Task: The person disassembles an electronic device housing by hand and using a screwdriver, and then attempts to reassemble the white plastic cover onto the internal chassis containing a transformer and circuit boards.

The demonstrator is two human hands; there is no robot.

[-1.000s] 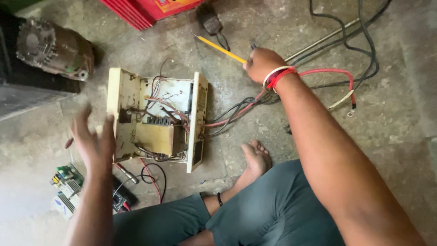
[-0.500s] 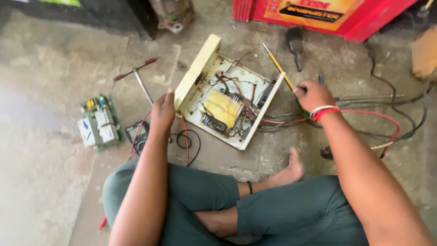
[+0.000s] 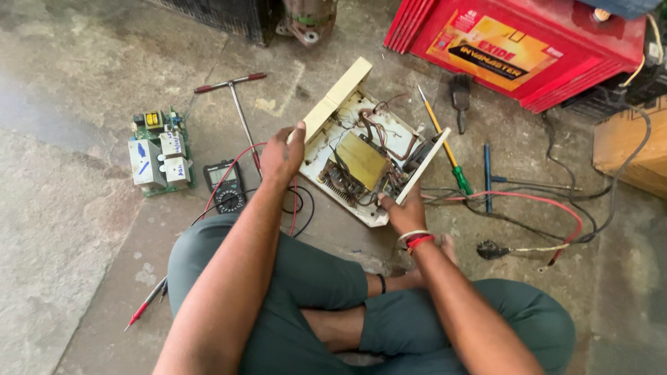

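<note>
While the person sat cross-legged on the concrete floor (image 3: 83,208), both hands were on the opened cream casing (image 3: 368,149), which lay on the floor directly ahead of the knees and is taken here as the reference point. The left hand (image 3: 283,154) gripped the casing's near-left edge, thumb lying along the raised side panel and fingers curled over the rim. The right hand (image 3: 404,210), wearing red and white wristbands, held the casing's near-right corner, fingers closed against the wall; their tips were hidden, so the exact pinch could not be told. Inside the casing sat a yellow-wrapped transformer (image 3: 361,160) amid brown and red wiring.

Just left of the casing, beside the left wrist, lay a black multimeter (image 3: 226,186) with red and black leads trailing toward the person. Further left of it rested a green circuit board (image 3: 158,151) carrying white blocks. A T-handled tool (image 3: 236,104) lay beyond the multimeter, left of the casing. To the right of the casing lay a yellow-shafted screwdriver (image 3: 441,142) with a green handle, touching the casing's right wall, and a tangle of black and red cables (image 3: 542,208). Beyond the casing, to the far right, stood a red battery (image 3: 528,42).
</note>
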